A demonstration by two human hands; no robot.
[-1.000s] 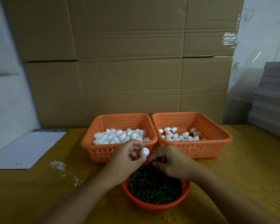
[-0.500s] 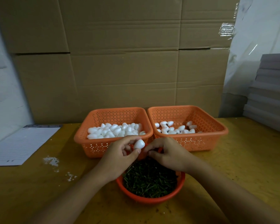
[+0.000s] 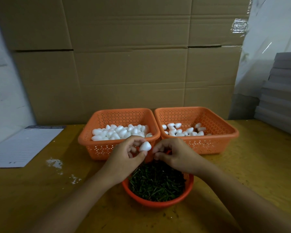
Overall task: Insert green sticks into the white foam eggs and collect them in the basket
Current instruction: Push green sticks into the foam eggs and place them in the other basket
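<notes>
- Left hand [image 3: 124,157] pinched a white foam egg [image 3: 145,146] over the bowl of green sticks [image 3: 156,182].
- Right hand [image 3: 173,153] was curled; whether it held a stick, I couldn't tell.
- Foam looked light and soft, so hold its sides gently.

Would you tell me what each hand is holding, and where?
The left hand pinches a white foam egg by its sides. The right hand has curled fingertips; a stick cannot be made out.

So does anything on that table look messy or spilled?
Yes: white crumbs, with more nearby, lie scattered on the table left of the left hand, probably foam bits.
</notes>
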